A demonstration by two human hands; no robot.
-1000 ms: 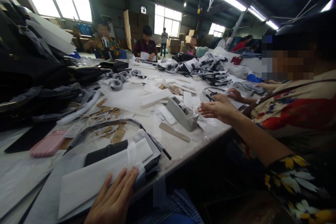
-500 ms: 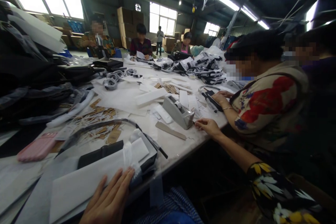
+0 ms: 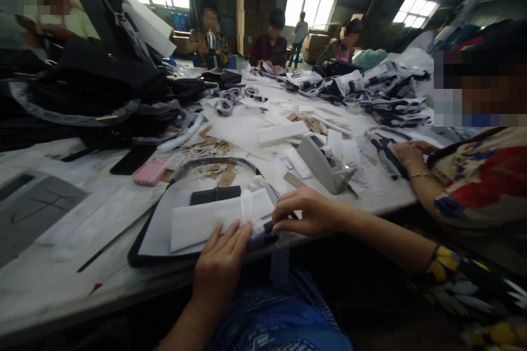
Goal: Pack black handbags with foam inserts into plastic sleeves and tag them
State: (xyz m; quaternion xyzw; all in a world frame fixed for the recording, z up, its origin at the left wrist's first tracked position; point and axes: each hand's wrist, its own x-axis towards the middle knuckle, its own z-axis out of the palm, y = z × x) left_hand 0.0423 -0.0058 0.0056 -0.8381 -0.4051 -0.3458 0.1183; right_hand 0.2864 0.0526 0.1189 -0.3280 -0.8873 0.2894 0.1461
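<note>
A black bag lies flat at the table's front edge, its dark strap arching away behind it. On top of it rests a folded white foam sheet, crossed near its right end by a clear plastic wrap. My left hand lies flat on the sheet's front edge, fingers stretched out. At the bag's right end is my right hand, its fingers curled in a pinch; what sits between the fingertips is too small to make out. A grey tape dispenser stands just beyond my right hand.
A pink phone case and scattered brown tags lie behind the bag. Black bags pile up at left, wrapped ones at back right. A co-worker's hand works close on my right; other people sit across the table.
My right hand has moved left from the tape dispenser's front to the bag's right end. My left hand stays on the foam sheet. The view has swung left.
</note>
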